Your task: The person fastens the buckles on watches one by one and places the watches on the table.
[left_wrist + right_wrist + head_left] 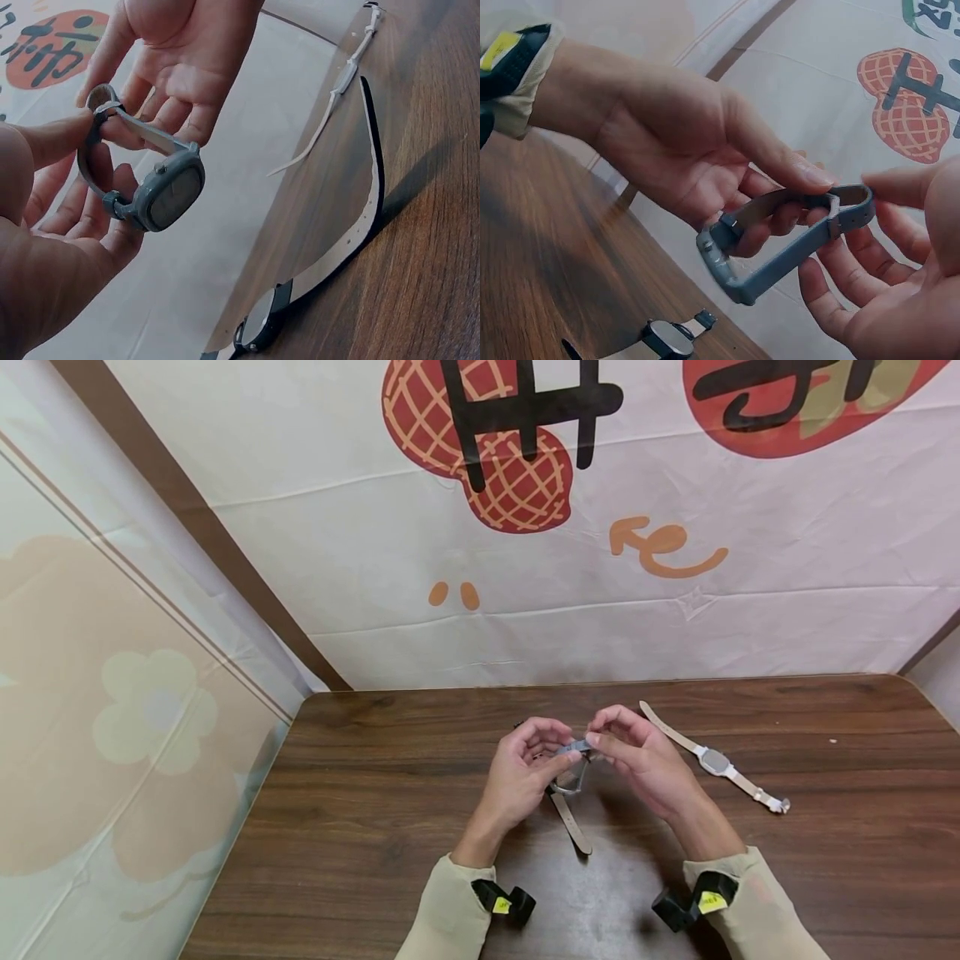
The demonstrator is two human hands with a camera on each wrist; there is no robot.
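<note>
A blue-grey wristwatch (795, 256) hangs in the air between both hands, its strap closed into a loop through the buckle. My left hand (521, 772) pinches the strap near the buckle, thumb on top and fingers inside the loop. From the other side my right hand (648, 764) pinches the strap's bent end with thumb and fingertips. The watch case (176, 191) tilts downward, its face towards the left wrist camera. Below the hands lies a black watch with a beige-lined strap (572, 827), partly hidden by the left hand in the head view.
A white watch (715, 762) lies stretched out on the wooden table (345, 827), right of the right hand. Behind the table's far edge hangs a printed white cloth (360, 560). Another cloth (150, 777) hangs along the left side.
</note>
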